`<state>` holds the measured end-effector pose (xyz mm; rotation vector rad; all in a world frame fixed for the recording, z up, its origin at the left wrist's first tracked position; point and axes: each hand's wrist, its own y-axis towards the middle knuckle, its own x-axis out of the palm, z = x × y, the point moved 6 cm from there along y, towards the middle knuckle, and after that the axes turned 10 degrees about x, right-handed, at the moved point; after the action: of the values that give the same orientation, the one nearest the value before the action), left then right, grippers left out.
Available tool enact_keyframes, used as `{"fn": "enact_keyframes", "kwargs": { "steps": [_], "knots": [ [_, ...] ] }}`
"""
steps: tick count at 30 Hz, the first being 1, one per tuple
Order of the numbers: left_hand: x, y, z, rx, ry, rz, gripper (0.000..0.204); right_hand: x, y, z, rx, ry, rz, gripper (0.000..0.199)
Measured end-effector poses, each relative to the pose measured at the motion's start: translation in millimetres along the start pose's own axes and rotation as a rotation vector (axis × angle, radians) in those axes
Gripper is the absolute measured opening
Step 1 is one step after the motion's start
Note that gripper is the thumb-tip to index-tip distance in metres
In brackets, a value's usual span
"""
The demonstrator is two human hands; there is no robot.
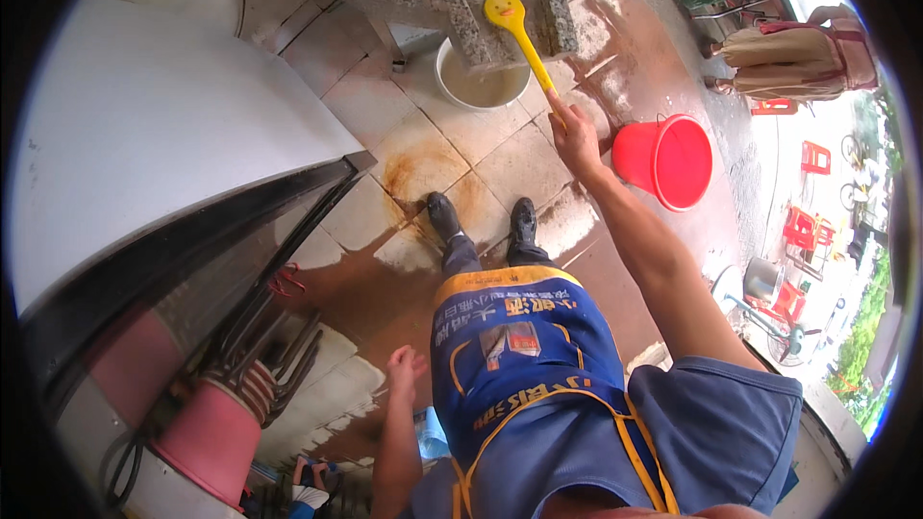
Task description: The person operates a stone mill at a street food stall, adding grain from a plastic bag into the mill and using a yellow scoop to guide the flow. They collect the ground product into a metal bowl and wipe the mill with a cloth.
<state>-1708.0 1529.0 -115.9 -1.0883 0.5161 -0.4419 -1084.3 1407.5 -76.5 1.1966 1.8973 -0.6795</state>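
Observation:
My right hand (577, 141) is closed around the handle end of a yellow spoon-shaped tool (529, 48) with a duck face on its round head. That head lies over the spout (468, 34) of a grey speckled stone mill (394, 2), whose ring-shaped trough carries whitish liquid. Below the spout stands a white bucket (445, 82) with cloudy pale liquid inside. My left hand (407, 370) hangs beside my blue apron (524, 327), holding nothing, its fingers loosely apart.
A red bucket (663, 161) stands on the tiles right of my feet. A white-topped cabinet (173, 154) fills the left, with a pink tub (207, 437) below it. Another person (788, 60) is at far right, near red stools (800, 228) and a fan (793, 338).

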Motion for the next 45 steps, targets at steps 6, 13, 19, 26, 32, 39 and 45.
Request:
{"fn": "enact_keyframes", "kwargs": {
  "steps": [6, 13, 19, 26, 32, 39, 45],
  "knots": [
    [-1, 5, -10, -0.009, -0.008, -0.004, 0.033, -5, 1, -16, 0.034, 0.094, 0.019, 0.05],
    [-3, -5, -4, -0.001, -0.032, 0.011, 0.033, -15, -26, -5, 0.054, 0.129, 0.015, 0.052],
    [-5, 4, -12, 0.009, -0.015, -0.012, 0.033, 4, -10, 10, 0.054, 0.024, -0.04, 0.053],
    [6, -3, 2, 0.043, -0.028, -0.011, 0.033, -19, 2, -30, 0.018, 0.085, 0.002, 0.051],
    [-1, 3, -14, 0.035, -0.011, -0.027, 0.032, -31, -24, -15, 0.052, 0.076, -0.012, 0.052],
    [-5, -5, -1, 0.024, -0.028, 0.011, 0.031, -26, -15, -22, 0.048, 0.083, 0.025, 0.054],
    [-10, -4, 1, 0.036, -0.053, 0.003, 0.032, -11, -2, -15, 0.044, 0.04, 0.017, 0.053]
  ]
}}
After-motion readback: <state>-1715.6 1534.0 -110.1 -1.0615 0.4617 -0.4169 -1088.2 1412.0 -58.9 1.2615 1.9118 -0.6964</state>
